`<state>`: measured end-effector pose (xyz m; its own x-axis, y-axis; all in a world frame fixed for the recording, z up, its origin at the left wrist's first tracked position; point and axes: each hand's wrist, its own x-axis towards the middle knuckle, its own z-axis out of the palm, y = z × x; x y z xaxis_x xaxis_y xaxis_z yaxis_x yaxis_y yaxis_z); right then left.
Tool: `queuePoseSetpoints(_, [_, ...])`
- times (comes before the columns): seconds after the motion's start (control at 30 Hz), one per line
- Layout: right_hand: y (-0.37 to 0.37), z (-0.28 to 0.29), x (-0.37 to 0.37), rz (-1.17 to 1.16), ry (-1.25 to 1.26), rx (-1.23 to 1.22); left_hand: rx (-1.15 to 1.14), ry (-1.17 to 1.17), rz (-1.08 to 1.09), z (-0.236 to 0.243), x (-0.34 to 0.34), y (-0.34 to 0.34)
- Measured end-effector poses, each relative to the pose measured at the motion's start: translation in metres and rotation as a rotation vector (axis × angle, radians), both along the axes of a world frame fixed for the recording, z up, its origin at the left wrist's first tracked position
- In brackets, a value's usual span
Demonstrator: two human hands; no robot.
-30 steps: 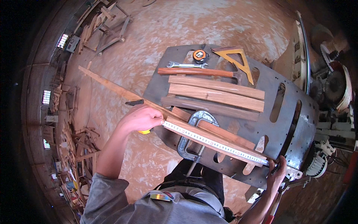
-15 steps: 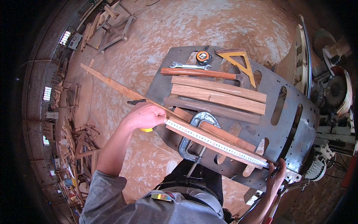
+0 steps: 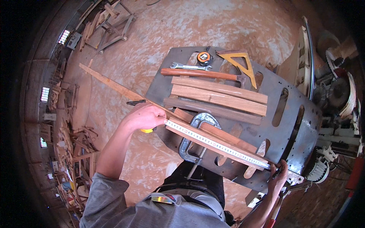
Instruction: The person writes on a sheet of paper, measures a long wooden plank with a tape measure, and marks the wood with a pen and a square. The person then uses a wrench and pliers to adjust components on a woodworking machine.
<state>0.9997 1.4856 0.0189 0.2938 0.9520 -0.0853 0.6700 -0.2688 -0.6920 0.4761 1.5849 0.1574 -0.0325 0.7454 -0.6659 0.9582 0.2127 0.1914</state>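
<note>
A white measuring tape (image 3: 216, 145) lies stretched along a wooden strip (image 3: 178, 133). My left hand (image 3: 144, 117) pinches its left end, with a dark slim object (image 3: 135, 102) by the knuckles and a yellow thing (image 3: 147, 130) partly hidden beneath. At the right end my right hand (image 3: 278, 175) is closed round the tape's end, and a small dark object shows between its fingers. A C-clamp (image 3: 185, 148) spans the wood between my hands, its screw pointing toward me. Behind the tape runs a long board (image 3: 118, 88), reaching past the table to the far left.
On the dark metal table (image 3: 289, 138) lie several wooden strips (image 3: 220, 99), a hammer (image 3: 201, 73), a wrench (image 3: 190, 67), an orange-black round tape measure (image 3: 204, 57) and a yellow triangle square (image 3: 247, 70). Machinery (image 3: 338, 91) stands at the right, scrap wood (image 3: 81, 148) at the left.
The whole scene has shifted slightly left in the picture. Both hands keep their places at the ends of the tape.
</note>
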Motion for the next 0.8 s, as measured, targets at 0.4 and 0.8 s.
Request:
queuePoseSetpoints(0.4, [0.002, 0.004, -0.007, -0.029, 0.005, 0.017, 0.027, 0.001, 0.005, 0.005, 0.003, -0.004])
queuePoseSetpoints(0.8, [-0.01, 0.049, -0.045, -0.257, 0.827, 0.214, -0.074, -0.421, -0.148, 0.013, 0.011, -0.038])
